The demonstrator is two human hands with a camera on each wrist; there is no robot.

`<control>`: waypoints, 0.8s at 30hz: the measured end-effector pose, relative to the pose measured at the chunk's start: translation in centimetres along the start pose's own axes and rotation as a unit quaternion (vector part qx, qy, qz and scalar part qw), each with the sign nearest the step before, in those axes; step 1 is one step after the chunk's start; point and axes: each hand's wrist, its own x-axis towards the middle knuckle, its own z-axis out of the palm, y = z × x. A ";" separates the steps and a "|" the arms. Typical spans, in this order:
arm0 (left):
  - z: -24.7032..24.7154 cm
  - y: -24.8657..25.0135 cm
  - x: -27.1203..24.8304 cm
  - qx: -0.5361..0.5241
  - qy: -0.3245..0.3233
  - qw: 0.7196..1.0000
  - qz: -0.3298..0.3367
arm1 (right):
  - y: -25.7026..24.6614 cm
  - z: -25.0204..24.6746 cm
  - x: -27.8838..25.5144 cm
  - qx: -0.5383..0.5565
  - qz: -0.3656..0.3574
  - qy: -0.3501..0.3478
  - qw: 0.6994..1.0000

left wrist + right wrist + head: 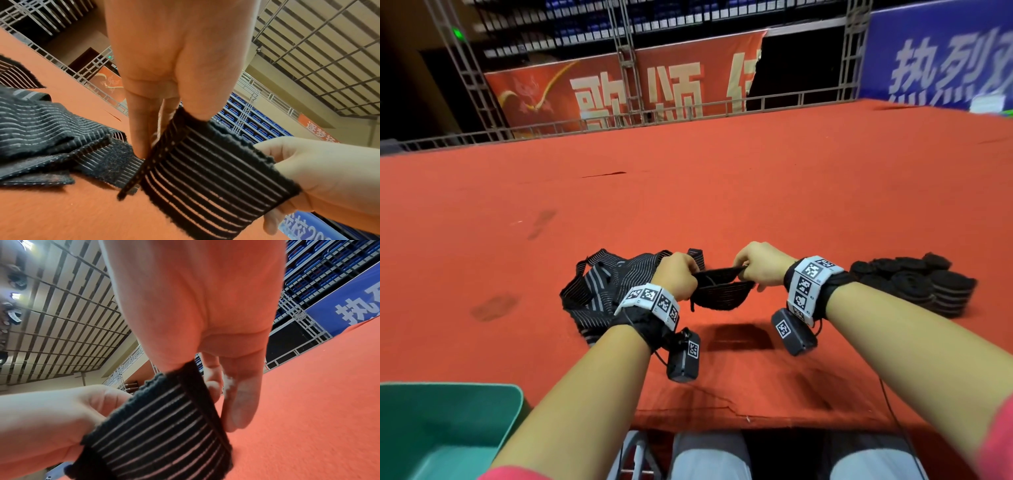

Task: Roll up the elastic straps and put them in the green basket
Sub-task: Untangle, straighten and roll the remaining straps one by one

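Head view: left hand (677,275) and right hand (760,263) each pinch one end of a black elastic strap (722,286), held above the red table (722,192).
Strap runs left-right; loose straps (599,287) left, rolled straps (921,277) right, green basket (448,428) near-left; open table beyond.

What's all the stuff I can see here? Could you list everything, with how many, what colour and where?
Strap being handled: one, black with thin pale stripes, stretched in the air between both hands.
Loose straps: a tangled pile, number unclear, black with grey stripes, on the table behind the left hand.
Rolled straps: a stacked cluster, too bunched to count, black, on the table to the right.
Basket: one, green, bottom left, beside the table's near edge.
Table cover: one, red-orange, across the whole table.
Banners: one red, one blue, behind the table.
Metal railing: grey, along the far edge.
Left hand: pinches the strap's left end.
Right hand: pinches its right end.
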 end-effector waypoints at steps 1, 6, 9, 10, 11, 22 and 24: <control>0.0 -0.1 -0.1 -0.020 -0.008 1.000 -0.012 | 0.0 -0.1 -0.1 0.009 0.001 0.003 1.000; 0.5 0.2 -0.3 -0.171 -0.104 0.976 -0.081 | 0.1 -0.3 -0.1 0.121 0.016 0.027 0.992; 0.9 0.8 -0.4 -0.253 -0.148 0.952 -0.093 | -0.2 -0.1 0.1 0.190 0.038 0.038 0.980; 1.0 0.9 -0.6 -0.279 -0.163 0.941 -0.101 | -0.2 0.0 0.3 0.202 0.052 0.040 0.977; 1.0 1.1 -0.7 -0.300 -0.178 0.931 -0.112 | -0.2 0.1 0.4 0.205 0.063 0.042 0.976; 2.2 0.4 1.0 -0.335 -0.175 0.899 -0.220 | -1.1 1.7 -0.2 -0.021 -0.212 0.106 0.971; 2.5 0.1 1.4 -0.326 -0.193 0.901 -0.211 | -1.7 2.0 -0.6 -0.017 -0.196 0.033 0.980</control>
